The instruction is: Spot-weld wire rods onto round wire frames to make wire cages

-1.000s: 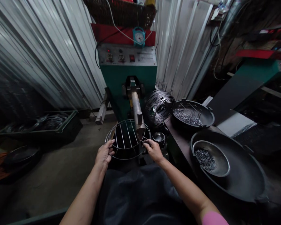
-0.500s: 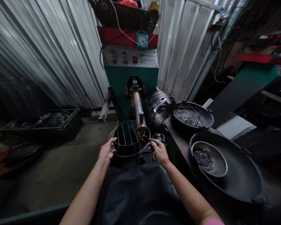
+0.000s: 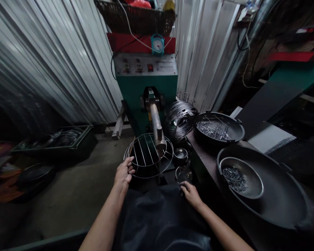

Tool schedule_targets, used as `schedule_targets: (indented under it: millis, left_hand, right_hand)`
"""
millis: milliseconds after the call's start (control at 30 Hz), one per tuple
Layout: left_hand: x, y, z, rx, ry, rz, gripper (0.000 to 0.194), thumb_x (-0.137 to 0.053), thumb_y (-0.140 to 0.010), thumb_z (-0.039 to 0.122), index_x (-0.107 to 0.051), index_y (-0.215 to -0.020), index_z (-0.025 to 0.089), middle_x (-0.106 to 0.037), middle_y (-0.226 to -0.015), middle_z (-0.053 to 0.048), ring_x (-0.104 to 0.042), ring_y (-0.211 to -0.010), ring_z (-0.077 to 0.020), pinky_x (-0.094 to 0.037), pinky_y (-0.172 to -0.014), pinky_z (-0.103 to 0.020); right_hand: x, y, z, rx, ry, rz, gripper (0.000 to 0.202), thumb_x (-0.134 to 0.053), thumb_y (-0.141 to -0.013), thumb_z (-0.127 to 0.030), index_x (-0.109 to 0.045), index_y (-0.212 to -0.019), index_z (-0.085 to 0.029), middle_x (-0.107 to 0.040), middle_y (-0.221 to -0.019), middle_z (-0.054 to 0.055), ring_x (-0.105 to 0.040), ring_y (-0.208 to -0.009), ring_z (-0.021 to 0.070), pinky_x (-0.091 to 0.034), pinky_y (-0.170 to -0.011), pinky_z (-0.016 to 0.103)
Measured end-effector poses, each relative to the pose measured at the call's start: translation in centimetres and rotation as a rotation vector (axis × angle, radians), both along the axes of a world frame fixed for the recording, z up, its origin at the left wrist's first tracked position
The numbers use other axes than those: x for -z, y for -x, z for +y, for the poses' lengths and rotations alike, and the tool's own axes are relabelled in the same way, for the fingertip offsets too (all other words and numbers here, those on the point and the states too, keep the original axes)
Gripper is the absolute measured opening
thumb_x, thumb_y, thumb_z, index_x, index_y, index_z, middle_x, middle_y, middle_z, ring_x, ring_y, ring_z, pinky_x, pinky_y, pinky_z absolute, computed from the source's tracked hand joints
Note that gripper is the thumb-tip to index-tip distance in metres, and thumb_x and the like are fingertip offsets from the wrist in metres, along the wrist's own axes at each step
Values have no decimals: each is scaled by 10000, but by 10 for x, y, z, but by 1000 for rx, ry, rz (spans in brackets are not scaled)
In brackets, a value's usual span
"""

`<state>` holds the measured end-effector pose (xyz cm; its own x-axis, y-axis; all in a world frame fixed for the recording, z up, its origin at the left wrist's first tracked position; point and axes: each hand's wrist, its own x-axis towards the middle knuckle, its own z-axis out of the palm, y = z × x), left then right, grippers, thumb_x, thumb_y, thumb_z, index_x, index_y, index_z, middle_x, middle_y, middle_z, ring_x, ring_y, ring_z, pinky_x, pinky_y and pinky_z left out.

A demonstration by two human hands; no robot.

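My left hand (image 3: 124, 172) pinches the near left rim of a round wire rack (image 3: 146, 165), which has two rings and several parallel bars. The rack sits around the lower end of the welding machine's metal arm (image 3: 155, 122), below its electrode tip. My right hand (image 3: 191, 195) is away from the rack, over the dark apron (image 3: 159, 216) on my lap. Its fingers are pressed together; what is between them, if anything, is too small to make out. Just beyond it are a small glass-like bowl (image 3: 183, 173) and a small metal dish (image 3: 180, 153).
The green machine body (image 3: 146, 85) stands ahead, with a teal clock (image 3: 157, 44) on it. To the right are a wire coil (image 3: 180, 120), a pan (image 3: 235, 130) of wire pieces and a large wok (image 3: 279, 198) holding a metal bowl (image 3: 253, 184) of short rods. A green bin (image 3: 78, 144) lies left.
My right hand has let go of the rack's right side and moved down and right toward my lap. My left hand stays on the rack. The view has shifted slightly.
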<state>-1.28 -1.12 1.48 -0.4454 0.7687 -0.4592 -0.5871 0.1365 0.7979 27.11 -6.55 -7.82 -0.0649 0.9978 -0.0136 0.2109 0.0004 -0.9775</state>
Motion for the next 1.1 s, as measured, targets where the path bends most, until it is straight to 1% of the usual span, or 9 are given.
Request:
schedule_targets:
  millis: [67,200,233,300,467,533,633,800,1100]
  left_hand:
    - [1,-1,1,11,-3,5,418,-742,-388,221,-390,-611,178,-301,-439,126,-199,-352,-1,-142,-318,-137]
    - [2,-3,0,7,-4,22,413,-735,-399,221,-385,-614,182,-293,-447,126,-190,-353,-3,-136,-319,-139]
    - [2,-3,0,0,-3,27,414,-735,-397,225,-384,-613,182,-295,-449,125,-192,-354,-3,-137,-319,-140]
    - [2,-3,-1,-15,-6,38,426,-740,-383,229,-383,-611,183,-296,-452,125,-196,-357,-5,-142,-320,-141]
    - [1,-3,-1,-42,-29,104,440,-749,-365,244,-396,-620,177,-310,-477,120,-223,-373,-7,-141,-332,-143]
    - [2,-5,0,-22,-49,120,436,-749,-372,254,-403,-625,175,-310,-488,119,-221,-377,-6,-144,-338,-146]
    - [2,-8,2,-10,-58,148,428,-746,-382,270,-410,-630,175,-303,-494,118,-219,-383,-9,-152,-345,-153]
    - [4,-11,6,-34,0,177,425,-743,-377,298,-458,-665,168,-328,-503,110,-262,-395,-23,-178,-355,-161]
    - [6,-7,13,0,-16,142,448,-756,-380,293,-386,-608,182,-301,-477,120,-219,-378,-13,-144,-355,-166]
  right_hand:
    - [-12,2,-2,25,8,94,231,-584,-753,-411,-608,-784,-183,-620,-654,9,-569,-569,143,-459,-574,265]
    - [-63,37,18,-10,-82,393,210,-551,-793,-392,-583,-864,-197,-657,-851,43,-613,-672,141,-480,-596,259]
    - [-72,47,25,-32,-96,418,208,-557,-787,-389,-584,-860,-197,-659,-856,44,-619,-679,143,-480,-582,253]
    - [-79,63,36,-83,-95,387,197,-560,-774,-373,-591,-849,-194,-659,-818,35,-617,-643,138,-465,-531,234]
    - [-63,75,48,-150,-115,103,127,-520,-764,-268,-606,-800,-181,-618,-635,-18,-566,-498,104,-446,-502,220]
    - [-59,75,48,-148,-120,59,134,-502,-769,-252,-607,-807,-178,-612,-616,-22,-564,-479,102,-438,-487,215]
    - [-59,74,50,-129,-105,85,142,-501,-776,-266,-605,-826,-182,-623,-631,-17,-570,-468,104,-434,-471,214]
    - [-64,73,53,-114,-83,141,151,-523,-766,-294,-602,-829,-182,-640,-678,-4,-585,-478,112,-444,-487,227]
    - [-65,74,58,-130,-50,193,153,-536,-755,-295,-590,-829,-173,-641,-698,4,-591,-498,110,-439,-504,222]
